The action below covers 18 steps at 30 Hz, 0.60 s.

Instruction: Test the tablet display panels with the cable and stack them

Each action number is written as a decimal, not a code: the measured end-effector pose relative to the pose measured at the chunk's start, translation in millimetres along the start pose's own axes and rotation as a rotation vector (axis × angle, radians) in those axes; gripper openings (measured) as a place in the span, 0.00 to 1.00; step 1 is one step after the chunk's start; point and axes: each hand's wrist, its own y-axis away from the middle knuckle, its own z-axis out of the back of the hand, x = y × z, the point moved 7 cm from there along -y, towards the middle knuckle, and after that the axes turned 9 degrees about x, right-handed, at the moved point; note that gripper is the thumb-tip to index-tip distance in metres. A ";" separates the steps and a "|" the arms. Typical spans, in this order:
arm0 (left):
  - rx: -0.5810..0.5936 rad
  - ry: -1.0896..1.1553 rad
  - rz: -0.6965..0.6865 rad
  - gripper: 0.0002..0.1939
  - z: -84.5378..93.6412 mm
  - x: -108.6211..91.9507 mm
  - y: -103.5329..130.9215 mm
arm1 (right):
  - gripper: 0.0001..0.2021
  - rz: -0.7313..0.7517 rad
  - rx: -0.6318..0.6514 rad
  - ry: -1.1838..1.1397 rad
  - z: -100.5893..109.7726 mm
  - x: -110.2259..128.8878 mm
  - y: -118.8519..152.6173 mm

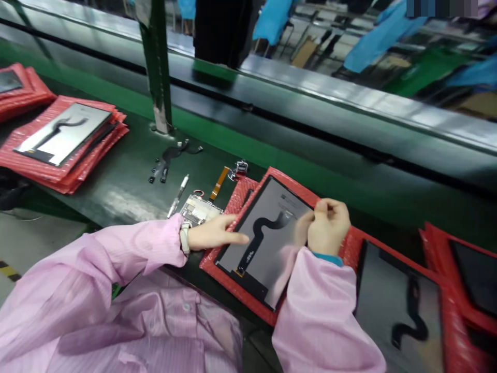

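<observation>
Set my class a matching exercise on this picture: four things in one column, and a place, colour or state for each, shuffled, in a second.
Column one
1. Left hand
2. Right hand
3. Screen panel between the hands
4. Pen-like tool

Column two
A. White and clear, lying on the dark green bench
B. Fingers curled, with a teal cuff at the wrist
C. On red bubble wrap
D. A pale strap around its wrist

Right pairs: 1-D, 2-B, 3-C, 4-A
</observation>
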 end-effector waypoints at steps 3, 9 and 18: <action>0.043 -0.121 -0.006 0.28 -10.7 -13.1 21.2 | 0.26 -0.043 0.005 -0.071 -6.3 -1.5 5.8; -0.211 0.149 -0.105 0.26 35.6 -54.2 88.2 | 0.26 -0.174 0.197 -0.371 -37.6 3.9 22.3; -1.065 -0.171 0.021 0.14 251.8 -130.6 304.0 | 0.29 -0.160 0.348 -0.239 -59.2 -0.7 32.6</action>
